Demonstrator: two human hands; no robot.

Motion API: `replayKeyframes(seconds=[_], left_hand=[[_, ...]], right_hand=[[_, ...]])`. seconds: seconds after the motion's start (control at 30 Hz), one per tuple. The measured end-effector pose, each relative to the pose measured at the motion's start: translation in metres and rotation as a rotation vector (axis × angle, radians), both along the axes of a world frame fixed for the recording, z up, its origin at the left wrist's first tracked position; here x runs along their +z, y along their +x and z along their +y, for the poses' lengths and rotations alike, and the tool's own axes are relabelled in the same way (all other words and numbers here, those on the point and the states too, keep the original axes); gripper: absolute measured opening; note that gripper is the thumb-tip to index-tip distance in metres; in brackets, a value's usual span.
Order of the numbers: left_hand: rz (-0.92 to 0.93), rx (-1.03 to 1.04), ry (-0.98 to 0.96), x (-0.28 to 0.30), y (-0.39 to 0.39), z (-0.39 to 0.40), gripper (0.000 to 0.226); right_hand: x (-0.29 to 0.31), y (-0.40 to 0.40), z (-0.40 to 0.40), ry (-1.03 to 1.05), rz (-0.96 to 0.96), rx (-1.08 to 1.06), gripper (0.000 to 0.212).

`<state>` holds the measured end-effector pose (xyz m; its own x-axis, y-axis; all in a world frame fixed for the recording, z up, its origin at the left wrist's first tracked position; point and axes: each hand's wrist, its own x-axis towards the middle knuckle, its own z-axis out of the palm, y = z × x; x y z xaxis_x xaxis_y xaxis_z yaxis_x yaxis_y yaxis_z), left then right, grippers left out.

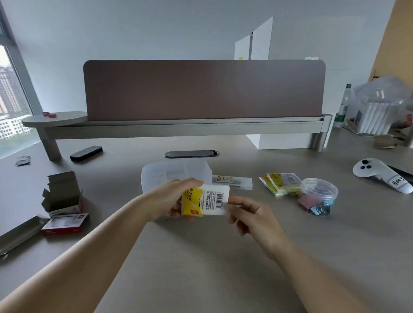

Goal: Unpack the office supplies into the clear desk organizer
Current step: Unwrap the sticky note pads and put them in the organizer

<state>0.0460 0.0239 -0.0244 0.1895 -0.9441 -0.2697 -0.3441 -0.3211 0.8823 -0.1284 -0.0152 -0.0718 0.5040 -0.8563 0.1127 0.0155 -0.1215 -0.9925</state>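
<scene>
Two hands on one pack [206,201], held just above the organizer [175,175]: my left hand [172,199] grips its yellow end, right hand [247,213] loosely curled at the white edge, pinch unclear. Risk: wrapper tears suddenly, contents scatter over the surface [204,261].

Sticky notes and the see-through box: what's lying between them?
In the head view, a long clear case with a red label lies on the desk between the sticky notes and the organizer.
</scene>
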Motion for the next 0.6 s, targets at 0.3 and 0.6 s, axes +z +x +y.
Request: replayKeyframes(seconds=[0.3,0.6], left_hand=[[0.072,0.089,0.008,-0.023,-0.003,0.000,0.045],[0.082,0.179,-0.041,-0.024,0.003,0.003,0.040]], right_hand=[[-0.009,0.001,-0.009,0.098,0.086,-0.045,0.011],[-0.004,-0.001,-0.010,0.103,0.078,-0.080,0.010]])
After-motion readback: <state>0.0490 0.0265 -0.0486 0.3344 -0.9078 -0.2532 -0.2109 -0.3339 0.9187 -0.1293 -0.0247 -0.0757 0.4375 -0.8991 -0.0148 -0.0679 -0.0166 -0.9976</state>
